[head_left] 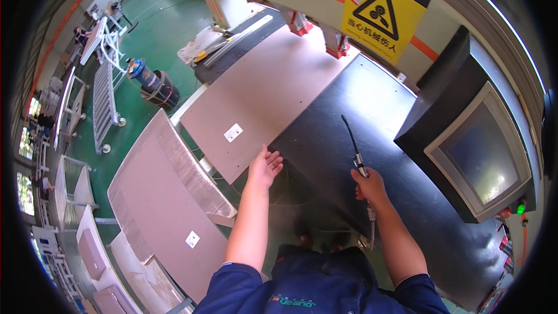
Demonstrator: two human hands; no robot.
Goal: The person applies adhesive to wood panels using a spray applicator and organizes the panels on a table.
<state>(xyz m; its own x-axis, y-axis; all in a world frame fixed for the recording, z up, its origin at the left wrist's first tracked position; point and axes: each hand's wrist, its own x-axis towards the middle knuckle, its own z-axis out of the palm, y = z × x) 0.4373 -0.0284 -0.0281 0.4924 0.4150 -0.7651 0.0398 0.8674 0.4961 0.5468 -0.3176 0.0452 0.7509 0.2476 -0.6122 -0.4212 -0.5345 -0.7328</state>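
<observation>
My right hand (369, 185) grips an air blow gun (359, 163) whose thin black nozzle points away from me over the dark machine table (331, 139). A clear hose (372, 231) hangs from its lower end. My left hand (265, 166) is held out with its fingers apart and nothing in it, near the close corner of a pinkish-brown panel (261, 96). Whether it touches the panel I cannot tell. The panel lies on the table with its far end under the machine's beam, and a white label (233, 132) is stuck on it.
A second labelled panel (161, 209) lies on a board stack at left. Red-footed clamps (301, 26) stand at the panel's far end. A control console (479, 148) juts out at right. Beyond the stack are a dark drum (163, 89) and wheeled racks (103, 104).
</observation>
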